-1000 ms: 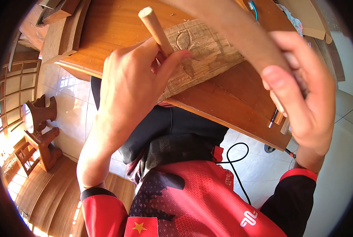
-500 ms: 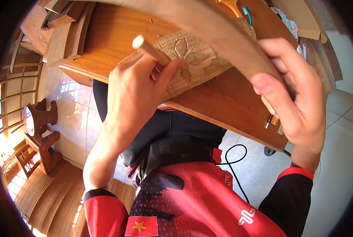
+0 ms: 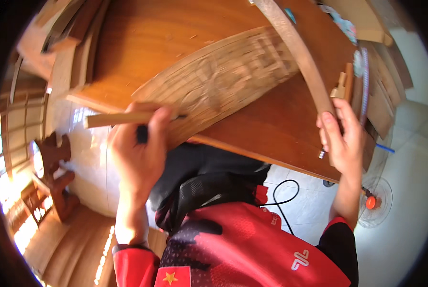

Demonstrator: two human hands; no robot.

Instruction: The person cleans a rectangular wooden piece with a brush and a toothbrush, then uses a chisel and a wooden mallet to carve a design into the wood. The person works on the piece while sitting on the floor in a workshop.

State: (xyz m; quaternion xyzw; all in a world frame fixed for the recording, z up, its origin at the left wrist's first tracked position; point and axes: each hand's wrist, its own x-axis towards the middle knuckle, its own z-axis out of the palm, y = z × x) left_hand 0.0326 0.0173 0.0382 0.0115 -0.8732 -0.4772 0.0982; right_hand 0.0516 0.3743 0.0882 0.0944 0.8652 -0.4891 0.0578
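A carved wooden board (image 3: 242,71) with raised patterns lies slantwise on the table, its near left end by my left hand. My left hand (image 3: 140,143) is closed round a wood-handled chisel (image 3: 120,118). The handle points left and a short dark tip shows at the board's surface; whether it touches, I cannot tell. At the right, my right hand (image 3: 341,136) grips the lower end of a long curved wooden bar (image 3: 298,50). The bar rises away from me, passing over the board's right end. Motion blurs both hands somewhat.
Wood shavings dot the brown table (image 3: 142,33). Wooden planks (image 3: 82,62) are stacked at the far left. Wooden-handled tools (image 3: 341,86) lie near the right edge, and a teal toothbrush (image 3: 290,16) lies behind the bar. A fan (image 3: 374,203) and black cable (image 3: 276,201) are below.
The chisel has tipped from steep to nearly flat, and my left hand has moved left and nearer to me. The curved bar has swung down and away to the right, uncovering more board.
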